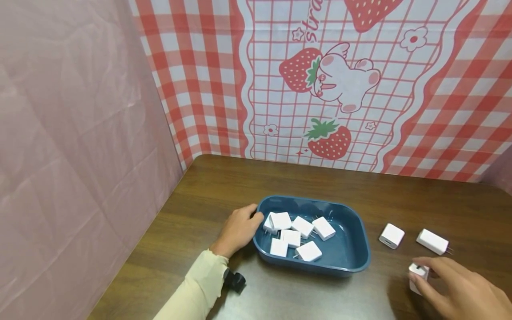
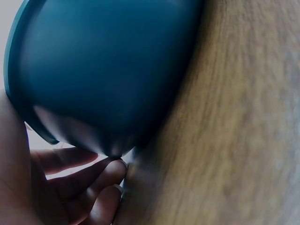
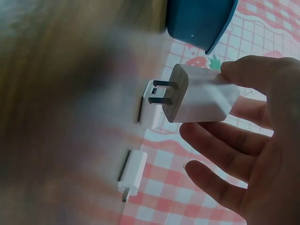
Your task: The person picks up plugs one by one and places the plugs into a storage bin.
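A dark blue plastic tray stands on the table with several white plug chargers jumbled mostly in its left half. My left hand holds the tray by its left end, thumb at the rim and fingers against the outer wall. To the right of the tray, my right hand pinches another white charger between thumb and fingers. This charger's two metal prongs point away from the palm in the right wrist view, and its port faces up in the head view.
Two more white chargers lie on the table right of the tray, a squarish one and a longer one with prongs pointing right. A strawberry-patterned checked cloth hangs behind the brown table, and a pink cloth hangs at left.
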Motion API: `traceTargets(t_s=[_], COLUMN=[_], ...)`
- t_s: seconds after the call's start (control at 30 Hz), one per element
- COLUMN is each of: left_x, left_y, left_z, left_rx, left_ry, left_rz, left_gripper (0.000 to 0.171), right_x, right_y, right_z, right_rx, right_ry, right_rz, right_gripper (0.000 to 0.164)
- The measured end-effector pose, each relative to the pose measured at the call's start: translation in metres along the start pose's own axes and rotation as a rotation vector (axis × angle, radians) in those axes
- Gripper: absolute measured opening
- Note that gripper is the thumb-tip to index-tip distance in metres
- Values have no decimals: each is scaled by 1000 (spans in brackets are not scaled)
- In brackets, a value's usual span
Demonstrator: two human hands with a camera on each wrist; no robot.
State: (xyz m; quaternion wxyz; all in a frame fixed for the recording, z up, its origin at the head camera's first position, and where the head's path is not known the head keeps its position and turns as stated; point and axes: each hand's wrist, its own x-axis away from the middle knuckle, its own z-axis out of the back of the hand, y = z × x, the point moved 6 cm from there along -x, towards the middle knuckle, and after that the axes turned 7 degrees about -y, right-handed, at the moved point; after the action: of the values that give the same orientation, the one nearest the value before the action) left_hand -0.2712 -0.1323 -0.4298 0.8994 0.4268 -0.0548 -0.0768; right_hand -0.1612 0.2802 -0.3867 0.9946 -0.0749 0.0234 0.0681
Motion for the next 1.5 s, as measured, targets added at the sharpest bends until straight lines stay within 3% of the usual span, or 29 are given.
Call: traceTargets(t_s=[0.07, 0.3, 0.5, 0.73, 1.1, 1.33, 1.5], left_x=[0, 1, 1, 1, 0, 0, -1], left_y=[-1, -2, -2, -1, 0, 0, -1], left_z=[0, 1, 1, 0, 2, 4, 3], left_rx=[5, -2, 2, 9, 15, -32, -20], left_ry=[-6, 3, 0, -10, -13, 22, 11], left_rz=[10, 2, 5, 2, 12, -45, -24], left_gripper=[40, 41, 41, 40, 44, 34, 39], right_x=[-3, -3, -14, -14, -33, -42, -46], right_y=[-4, -22, -31, -50, -70, -86, -94], right_z=[4, 20, 24, 38, 54, 56, 55], right_rx=[-2, -13, -27, -49, -38, -12, -14], right_ry=[-17, 193, 123, 283, 293, 303, 286], right_rz=[-11, 117, 56, 154, 224, 270, 276], right_gripper=[50, 37, 41, 27, 28, 26, 29])
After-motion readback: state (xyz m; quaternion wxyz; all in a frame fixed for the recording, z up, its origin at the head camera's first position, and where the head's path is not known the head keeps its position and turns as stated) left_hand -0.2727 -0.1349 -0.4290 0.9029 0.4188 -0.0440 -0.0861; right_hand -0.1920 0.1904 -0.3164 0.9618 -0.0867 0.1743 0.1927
